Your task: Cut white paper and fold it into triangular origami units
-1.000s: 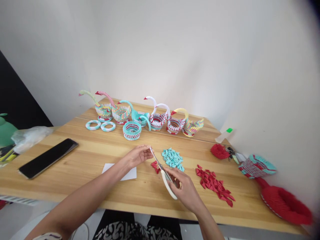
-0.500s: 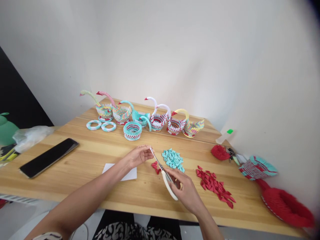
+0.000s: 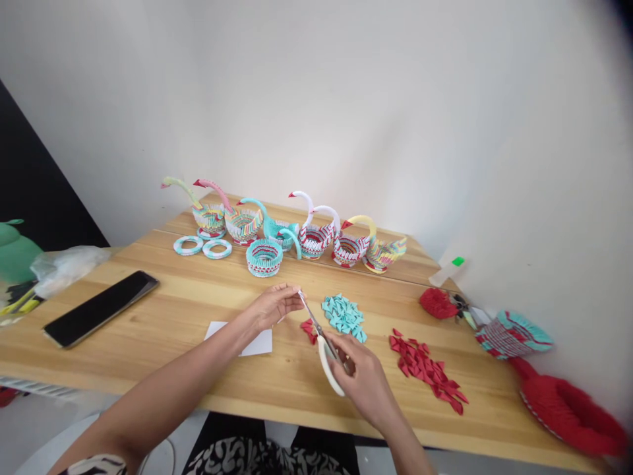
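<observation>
In the head view, the white handle of the scissors [image 3: 327, 363] has swung a little out to the left since the earlier frame, while both hands have stayed almost in the same place. The right hand [image 3: 363, 373] is curled around the scissors. The left hand [image 3: 277, 305] pinches a small white piece [image 3: 299, 292] between thumb and finger, right by the scissor tips. It is too small to tell its shape. The scissors are held up over the wooden surface [image 3: 173, 349], between the two hands.

White paper [image 3: 258, 344] lies partly under the left arm. A few red folded pieces [image 3: 309, 330] are near the blades. A blue-green pile [image 3: 343, 315] is just past the scissors, and a bigger red pile [image 3: 428, 371] is to the right. A round blue-green basket [image 3: 264, 257] sits farther back, in front of the paper swans [image 3: 312, 239]. A black phone [image 3: 103, 309] lies on the left.
</observation>
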`<action>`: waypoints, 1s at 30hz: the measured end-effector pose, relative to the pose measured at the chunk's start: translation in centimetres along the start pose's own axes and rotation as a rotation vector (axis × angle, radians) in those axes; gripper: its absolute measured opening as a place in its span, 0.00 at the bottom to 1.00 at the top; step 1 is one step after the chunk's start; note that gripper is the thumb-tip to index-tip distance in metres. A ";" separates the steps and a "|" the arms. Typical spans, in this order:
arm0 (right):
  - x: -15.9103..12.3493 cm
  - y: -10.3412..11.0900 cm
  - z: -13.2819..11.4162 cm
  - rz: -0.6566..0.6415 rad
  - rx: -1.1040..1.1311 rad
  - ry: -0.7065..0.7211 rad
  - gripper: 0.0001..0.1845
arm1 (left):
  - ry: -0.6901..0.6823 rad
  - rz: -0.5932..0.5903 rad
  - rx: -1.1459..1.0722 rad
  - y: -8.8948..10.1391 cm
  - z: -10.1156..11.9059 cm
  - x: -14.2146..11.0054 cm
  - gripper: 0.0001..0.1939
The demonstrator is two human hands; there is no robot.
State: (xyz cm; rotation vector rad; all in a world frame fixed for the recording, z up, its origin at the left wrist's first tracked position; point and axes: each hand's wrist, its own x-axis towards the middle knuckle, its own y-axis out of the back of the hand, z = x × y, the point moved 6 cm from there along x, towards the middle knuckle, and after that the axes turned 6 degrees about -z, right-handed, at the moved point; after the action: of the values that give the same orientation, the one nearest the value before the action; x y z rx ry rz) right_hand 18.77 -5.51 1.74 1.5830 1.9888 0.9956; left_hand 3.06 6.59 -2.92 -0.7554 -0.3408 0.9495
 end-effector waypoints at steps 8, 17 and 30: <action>-0.2 0.1 -1.0 0.060 -0.185 0.089 0.24 | -0.004 0.027 -0.004 0.0 -0.1 0.0 0.05; 0.3 0.3 -0.3 -0.002 -0.068 0.018 0.21 | 0.010 0.013 -0.028 0.4 -0.3 0.1 0.04; 0.3 0.3 0.3 -0.007 -0.012 0.018 0.21 | 0.023 0.012 -0.021 0.3 -0.3 0.0 0.04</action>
State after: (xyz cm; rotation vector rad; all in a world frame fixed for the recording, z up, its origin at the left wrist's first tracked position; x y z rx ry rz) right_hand 19.11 -5.10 1.85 1.5659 1.9952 1.0203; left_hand 3.09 6.58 -3.38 -0.7876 -0.3265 0.9488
